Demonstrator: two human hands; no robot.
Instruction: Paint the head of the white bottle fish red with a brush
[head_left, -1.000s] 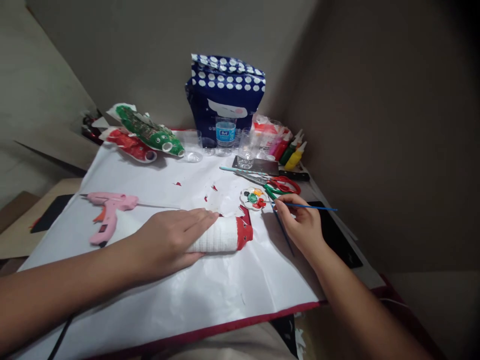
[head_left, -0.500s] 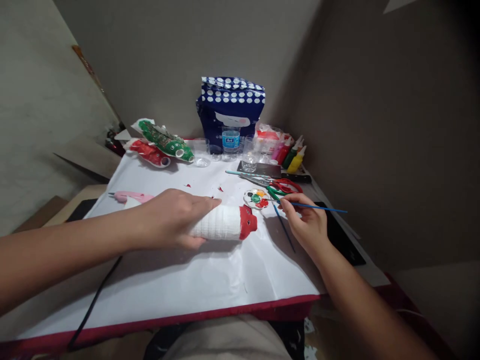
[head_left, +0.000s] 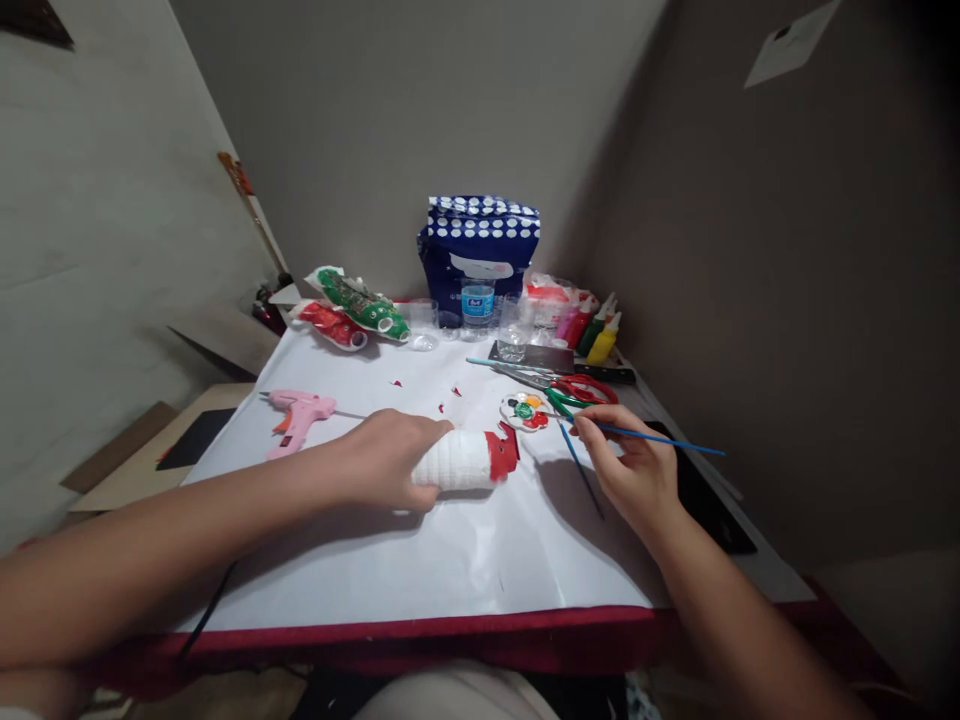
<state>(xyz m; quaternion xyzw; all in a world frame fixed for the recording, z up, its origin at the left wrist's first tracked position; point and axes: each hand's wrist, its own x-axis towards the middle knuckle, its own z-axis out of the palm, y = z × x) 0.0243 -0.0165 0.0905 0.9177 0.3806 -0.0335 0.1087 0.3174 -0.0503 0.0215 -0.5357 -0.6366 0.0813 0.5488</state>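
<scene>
A white wrapped roll (head_left: 454,461) with a red painted end lies near the middle of the white-covered table, and my left hand (head_left: 391,460) is wrapped round its left part. Between the fingertips of my right hand (head_left: 634,462) is a blue paintbrush (head_left: 675,443), its tip over the flower-shaped paint palette (head_left: 525,411). The palette holds green, red, orange and black paint. A second blue brush (head_left: 581,470) lies on the table just left of my right hand.
A pink glue gun (head_left: 300,412) lies at the left. Further back are green and red fish figures (head_left: 367,307), clear cups, a blue bag (head_left: 480,250), paint bottles (head_left: 602,338), a cleaver (head_left: 532,356) and red-handled scissors (head_left: 585,388).
The camera view has shifted, and more of the glue gun shows. The white roll has turned, so its red end looks different. Both hands keep their holds.
</scene>
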